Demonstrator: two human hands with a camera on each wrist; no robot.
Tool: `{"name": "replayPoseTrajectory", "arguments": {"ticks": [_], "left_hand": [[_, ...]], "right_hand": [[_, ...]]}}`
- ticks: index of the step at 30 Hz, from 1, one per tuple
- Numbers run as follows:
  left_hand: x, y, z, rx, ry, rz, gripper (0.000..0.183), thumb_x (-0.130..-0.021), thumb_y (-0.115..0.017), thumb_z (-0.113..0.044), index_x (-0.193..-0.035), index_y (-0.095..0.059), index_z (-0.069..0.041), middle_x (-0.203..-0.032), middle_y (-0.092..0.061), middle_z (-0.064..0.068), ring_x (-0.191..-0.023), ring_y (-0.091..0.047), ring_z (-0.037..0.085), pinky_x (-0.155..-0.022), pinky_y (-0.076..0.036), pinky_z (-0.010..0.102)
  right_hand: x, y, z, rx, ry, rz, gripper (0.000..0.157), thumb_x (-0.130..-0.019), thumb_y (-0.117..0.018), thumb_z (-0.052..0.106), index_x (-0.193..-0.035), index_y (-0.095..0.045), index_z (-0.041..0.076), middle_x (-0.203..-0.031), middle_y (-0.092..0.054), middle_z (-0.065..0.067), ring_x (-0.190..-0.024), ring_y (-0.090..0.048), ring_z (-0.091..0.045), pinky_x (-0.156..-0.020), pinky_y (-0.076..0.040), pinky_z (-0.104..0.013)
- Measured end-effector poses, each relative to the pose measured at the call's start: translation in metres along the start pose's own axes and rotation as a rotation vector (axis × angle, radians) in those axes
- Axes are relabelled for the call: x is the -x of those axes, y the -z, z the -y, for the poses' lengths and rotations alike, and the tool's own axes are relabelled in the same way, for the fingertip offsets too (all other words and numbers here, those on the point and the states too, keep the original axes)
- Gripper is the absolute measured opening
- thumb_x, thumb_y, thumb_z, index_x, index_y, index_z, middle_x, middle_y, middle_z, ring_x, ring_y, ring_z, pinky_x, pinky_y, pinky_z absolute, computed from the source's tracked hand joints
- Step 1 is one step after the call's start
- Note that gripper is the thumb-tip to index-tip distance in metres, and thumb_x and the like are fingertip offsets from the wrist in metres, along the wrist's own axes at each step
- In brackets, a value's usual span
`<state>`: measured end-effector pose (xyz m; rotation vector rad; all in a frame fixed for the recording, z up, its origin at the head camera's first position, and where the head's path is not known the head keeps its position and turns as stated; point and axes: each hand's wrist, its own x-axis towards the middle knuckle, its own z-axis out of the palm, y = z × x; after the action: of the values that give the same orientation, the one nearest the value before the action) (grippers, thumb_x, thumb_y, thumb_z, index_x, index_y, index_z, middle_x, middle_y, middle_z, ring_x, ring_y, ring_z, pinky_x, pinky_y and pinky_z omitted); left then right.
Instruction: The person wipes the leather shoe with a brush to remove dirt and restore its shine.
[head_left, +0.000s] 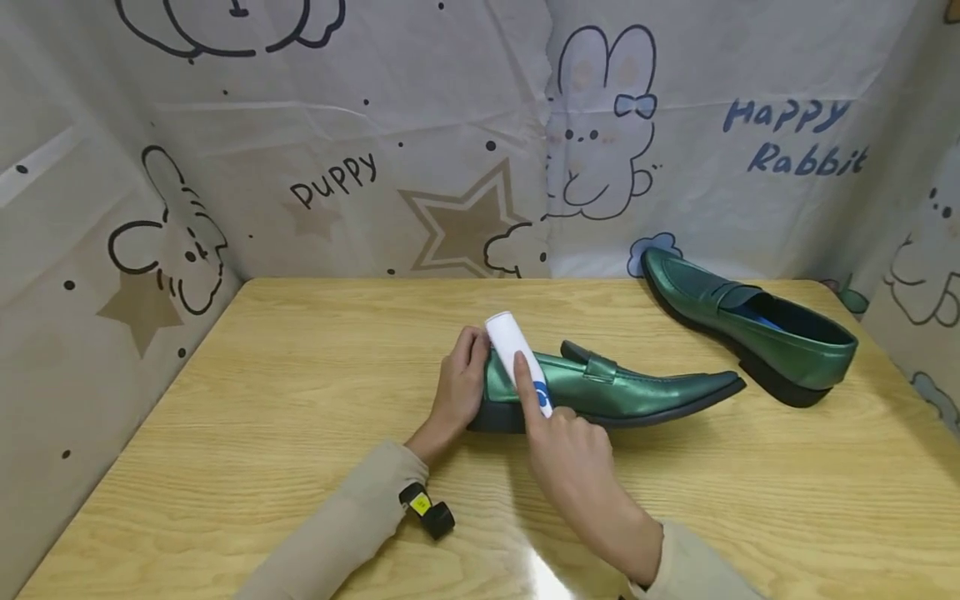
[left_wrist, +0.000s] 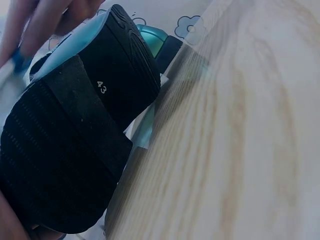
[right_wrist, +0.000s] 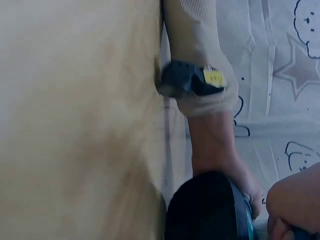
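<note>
A shiny green loafer (head_left: 645,396) is held tilted on its side above the table, toe to the right. My left hand (head_left: 459,379) grips it at the heel end. In my right hand (head_left: 573,454) is a white, oblong shoe-care tool with a blue mark (head_left: 512,350), its index finger laid along the back. The tool lies against the loafer's side near the heel; its underside is hidden. The left wrist view shows the loafer's black sole (left_wrist: 65,150), with "43" printed on it. In the right wrist view the dark heel (right_wrist: 200,210) hides part of the left hand.
A second green loafer (head_left: 750,325) stands at the back right of the wooden table (head_left: 300,358), toe toward the wall. Fabric walls with cartoon drawings (head_left: 607,133) enclose the table at the back and sides. A black wrist camera (head_left: 429,510) sits on the left sleeve.
</note>
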<state>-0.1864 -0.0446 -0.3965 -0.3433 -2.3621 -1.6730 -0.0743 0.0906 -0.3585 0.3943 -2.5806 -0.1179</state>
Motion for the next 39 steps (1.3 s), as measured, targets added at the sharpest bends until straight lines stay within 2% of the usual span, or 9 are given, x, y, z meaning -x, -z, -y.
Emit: {"name": "replayPoseTrajectory", "arguments": {"ticks": [6,10,13,19,23,27,32,39], "left_hand": [[-0.004,0.002,-0.002,0.005,-0.014,0.018,0.030,-0.105,-0.034,-0.031,-0.100,-0.053,-0.009,-0.082,-0.052,0.006,-0.072,-0.047,0.018,-0.067,-0.039,0.031],[-0.004,0.003,-0.002,-0.003,-0.023,0.024,0.031,-0.105,-0.033,-0.032,-0.100,-0.052,-0.009,-0.078,-0.047,0.004,-0.070,-0.045,0.017,-0.064,-0.037,0.030],[-0.003,0.004,-0.002,-0.005,-0.028,0.021,0.031,-0.105,-0.033,-0.033,-0.101,-0.052,-0.009,-0.076,-0.048,0.003,-0.067,-0.045,0.016,-0.062,-0.037,0.030],[0.002,0.000,0.001,-0.007,-0.035,0.020,0.030,-0.105,-0.033,-0.030,-0.101,-0.052,-0.008,-0.072,-0.047,0.004,-0.063,-0.044,0.016,-0.058,-0.037,0.030],[0.003,-0.001,0.003,-0.001,-0.051,0.021,0.029,-0.105,-0.033,-0.029,-0.101,-0.053,-0.008,-0.072,-0.048,0.003,-0.062,-0.045,0.015,-0.056,-0.037,0.028],[0.003,-0.001,0.003,-0.005,-0.038,0.033,0.030,-0.105,-0.033,-0.031,-0.100,-0.052,-0.008,-0.072,-0.046,0.003,-0.061,-0.044,0.015,-0.056,-0.037,0.028],[0.002,0.000,0.001,-0.015,-0.045,0.012,0.028,-0.104,-0.035,-0.030,-0.098,-0.052,-0.009,-0.075,-0.049,0.004,-0.067,-0.046,0.017,-0.062,-0.039,0.030],[0.002,0.001,0.001,-0.008,-0.037,0.005,0.027,-0.104,-0.033,-0.029,-0.096,-0.050,-0.009,-0.074,-0.045,0.003,-0.067,-0.045,0.017,-0.062,-0.036,0.029]], "right_hand": [[0.039,0.006,-0.002,-0.038,0.027,-0.067,0.090,-0.063,-0.071,0.000,-0.145,-0.035,0.005,-0.049,-0.035,-0.002,-0.037,-0.033,-0.010,-0.031,-0.029,-0.025],[0.052,0.008,-0.002,-0.078,-0.010,-0.028,0.097,-0.060,-0.073,0.000,-0.147,-0.031,0.008,-0.050,-0.039,-0.006,-0.036,-0.035,-0.012,-0.030,-0.030,-0.027],[0.046,0.008,-0.002,-0.075,-0.007,0.007,0.096,-0.064,-0.072,-0.001,-0.149,-0.028,0.007,-0.050,-0.039,-0.004,-0.038,-0.035,-0.011,-0.031,-0.030,-0.026],[0.015,0.003,-0.002,-0.011,0.041,-0.013,0.081,-0.072,-0.067,0.001,-0.146,-0.035,0.002,-0.050,-0.036,-0.002,-0.039,-0.034,-0.010,-0.033,-0.031,-0.025],[-0.005,0.001,-0.002,-0.034,0.020,0.012,0.080,-0.075,-0.068,0.003,-0.147,-0.034,0.003,-0.049,-0.039,-0.002,-0.041,-0.035,-0.011,-0.034,-0.032,-0.026],[-0.010,0.000,-0.004,-0.062,-0.011,0.057,0.081,-0.076,-0.069,0.003,-0.148,-0.032,0.004,-0.050,-0.038,-0.002,-0.041,-0.036,-0.012,-0.035,-0.032,-0.027],[0.005,0.005,-0.010,-0.100,-0.034,0.107,0.085,-0.074,-0.070,0.004,-0.149,-0.030,0.008,-0.050,-0.036,-0.003,-0.041,-0.035,-0.013,-0.036,-0.031,-0.028],[0.045,0.010,-0.016,-0.112,0.028,0.028,0.093,-0.066,-0.073,0.002,-0.147,-0.029,0.008,-0.051,-0.036,-0.003,-0.039,-0.033,-0.010,-0.033,-0.029,-0.026]]}}
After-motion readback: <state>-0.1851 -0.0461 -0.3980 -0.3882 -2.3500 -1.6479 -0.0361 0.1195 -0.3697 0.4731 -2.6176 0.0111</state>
